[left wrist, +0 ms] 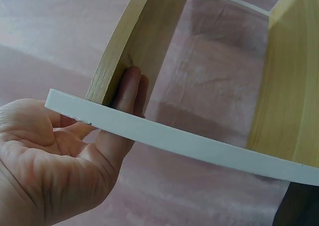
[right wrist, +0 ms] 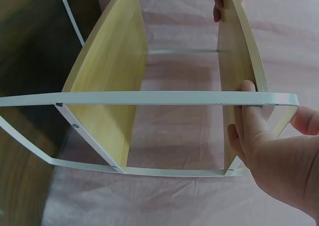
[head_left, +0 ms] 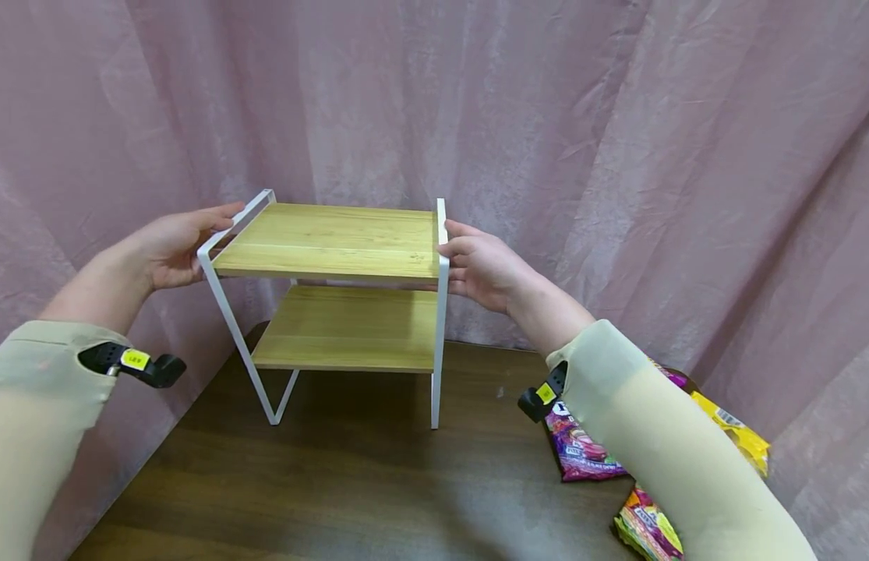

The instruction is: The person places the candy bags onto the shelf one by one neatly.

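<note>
A two-tier shelf (head_left: 336,238) with light wooden boards and white metal side frames is held at both sides by my hands. My left hand (head_left: 171,248) grips the left frame at the top board; in the left wrist view, fingers (left wrist: 128,89) reach under that board. On the other side, my right hand (head_left: 489,269) holds the right frame, its thumb side on top and fingers (right wrist: 249,113) against the board's underside in the right wrist view. The lower board (head_left: 350,327) is untouched. Whether the shelf's feet touch the table cannot be told.
Below the shelf lies a dark brown wooden table (head_left: 322,483). At its right are purple snack bags (head_left: 581,452), a multicoloured bag (head_left: 648,522) and a yellow bag (head_left: 736,432), partly hidden by my right sleeve. A pink curtain (head_left: 532,101) hangs behind and at the sides.
</note>
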The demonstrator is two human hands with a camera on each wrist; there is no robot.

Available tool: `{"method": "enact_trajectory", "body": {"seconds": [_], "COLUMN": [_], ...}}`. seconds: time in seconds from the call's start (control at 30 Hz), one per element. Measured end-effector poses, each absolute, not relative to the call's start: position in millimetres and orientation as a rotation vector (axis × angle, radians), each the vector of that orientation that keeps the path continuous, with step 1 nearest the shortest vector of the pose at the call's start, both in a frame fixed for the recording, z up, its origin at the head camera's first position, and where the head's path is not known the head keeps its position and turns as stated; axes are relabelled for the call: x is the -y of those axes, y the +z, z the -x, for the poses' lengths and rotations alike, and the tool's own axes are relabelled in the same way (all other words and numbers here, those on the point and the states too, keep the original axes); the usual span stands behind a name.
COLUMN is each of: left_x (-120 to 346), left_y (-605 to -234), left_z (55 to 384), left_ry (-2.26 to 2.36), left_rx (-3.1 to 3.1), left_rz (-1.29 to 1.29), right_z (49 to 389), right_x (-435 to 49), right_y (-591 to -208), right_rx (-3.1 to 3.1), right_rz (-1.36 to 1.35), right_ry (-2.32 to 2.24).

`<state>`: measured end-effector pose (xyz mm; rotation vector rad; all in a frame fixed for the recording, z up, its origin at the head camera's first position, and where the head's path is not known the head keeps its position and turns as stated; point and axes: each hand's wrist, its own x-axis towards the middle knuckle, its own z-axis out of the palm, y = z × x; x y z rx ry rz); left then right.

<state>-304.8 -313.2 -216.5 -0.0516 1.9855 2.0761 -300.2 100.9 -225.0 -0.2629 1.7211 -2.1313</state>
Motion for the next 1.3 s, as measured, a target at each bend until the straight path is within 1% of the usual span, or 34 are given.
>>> {"method": "enact_trajectory", "body": {"seconds": [0.63, 0.93, 1.3], "left_x": [273, 270, 267], "left_y": [-218, -221, -221], "left_z": [300, 301, 300], "left_ry": [2.054, 2.096, 2.109], "left_rx": [-1.977, -1.907, -1.852], "left_rz": [-0.067, -0.09, -0.091], "right_z": [297, 303, 317], "right_x": [-144, -154, -154], "right_y": [-222, -220, -220], "right_rx": [-1.76, -1.812, -1.793], "right_rz": [0.166, 0.183, 0.167], "right_ry": [-2.142, -2.088, -2.115]}}
